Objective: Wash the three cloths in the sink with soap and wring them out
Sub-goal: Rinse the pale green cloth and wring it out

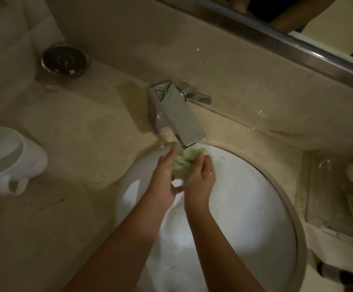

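Our left hand [164, 180] and right hand [199, 180] with grip clamped on a green cloth [181, 165], under the tap [177, 110], at the sink's [255, 197] back edge, white mug [9, 159] at the surface's left edge

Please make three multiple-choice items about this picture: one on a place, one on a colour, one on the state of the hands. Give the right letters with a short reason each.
1. Where does the white mug stand?
A. on the counter left of the sink
B. inside the sink
C. on the tap

2. What colour is the cloth between the hands?
A. red
B. pale green
C. black

3. What are the hands doing?
A. both rest flat on the counter
B. both hold the cloth under the tap
C. one turns the tap lever

Answers:
1. A: the mug sits on the beige counter, left of the sink.
2. B: the bunched cloth looks pale green.
3. B: the left hand and right hand hold the cloth just below the tap spout.
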`<state>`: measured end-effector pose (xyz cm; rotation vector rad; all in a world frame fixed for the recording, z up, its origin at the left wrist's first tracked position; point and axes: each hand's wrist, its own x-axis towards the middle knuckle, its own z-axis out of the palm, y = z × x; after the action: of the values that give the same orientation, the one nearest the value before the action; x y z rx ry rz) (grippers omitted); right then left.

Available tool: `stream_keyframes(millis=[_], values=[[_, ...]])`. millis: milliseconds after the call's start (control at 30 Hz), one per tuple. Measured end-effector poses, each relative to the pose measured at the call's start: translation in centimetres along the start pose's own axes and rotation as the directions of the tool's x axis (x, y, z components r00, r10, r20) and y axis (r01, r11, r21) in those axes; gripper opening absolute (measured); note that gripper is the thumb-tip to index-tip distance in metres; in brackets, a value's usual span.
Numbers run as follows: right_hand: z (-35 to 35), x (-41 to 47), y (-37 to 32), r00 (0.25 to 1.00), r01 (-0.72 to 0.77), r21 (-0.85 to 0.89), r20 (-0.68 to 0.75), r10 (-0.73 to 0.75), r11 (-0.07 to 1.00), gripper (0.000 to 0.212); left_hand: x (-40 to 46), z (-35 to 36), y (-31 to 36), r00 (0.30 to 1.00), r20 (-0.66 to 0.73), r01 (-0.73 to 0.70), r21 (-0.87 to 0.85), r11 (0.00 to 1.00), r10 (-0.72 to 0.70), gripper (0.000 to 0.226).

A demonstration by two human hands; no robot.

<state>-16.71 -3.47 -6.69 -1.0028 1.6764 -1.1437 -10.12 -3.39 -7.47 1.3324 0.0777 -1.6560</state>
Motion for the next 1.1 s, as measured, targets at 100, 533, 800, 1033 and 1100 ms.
stream_keyframes(millis=[100, 533, 800, 1033, 1100], values=[[-1.0, -1.1, 0.2, 0.980, 0.095, -0.064, 0.180, -0.082, 0.993, 0.015, 0.2, -1.0, 0.7, 0.997, 0.074, 0.002, -0.180, 0.984, 0.012, 0.056], [2.1, -0.2, -1.1, 0.956, -0.191, 0.108, 0.245, 0.160, 0.976, 0.018, -1.3, 0.4, 0.6, 0.710, -0.013, -0.496, 0.701, 0.513, 0.704, 0.025], [2.8, 2.8, -0.9, 0.905, -0.213, -0.194, 0.329, 0.268, 0.958, 0.021, 1.1, 1.2, 0.7, 0.850, -0.134, -0.321, 0.635, 0.703, 0.510, 0.029], [0.4, 2.2, -1.0, 0.993, -0.099, -0.037, 0.058, 0.101, 0.994, 0.011, 0.3, -0.5, 0.9, 0.995, -0.086, 0.039, -0.054, 0.998, -0.044, 0.049], [-0.4, 0.9, -1.1, 0.994, 0.018, -0.049, 0.108, -0.013, 0.999, 0.015, 0.4, -1.2, 1.3, 0.996, -0.009, 0.086, -0.146, 0.986, -0.088, 0.053]])
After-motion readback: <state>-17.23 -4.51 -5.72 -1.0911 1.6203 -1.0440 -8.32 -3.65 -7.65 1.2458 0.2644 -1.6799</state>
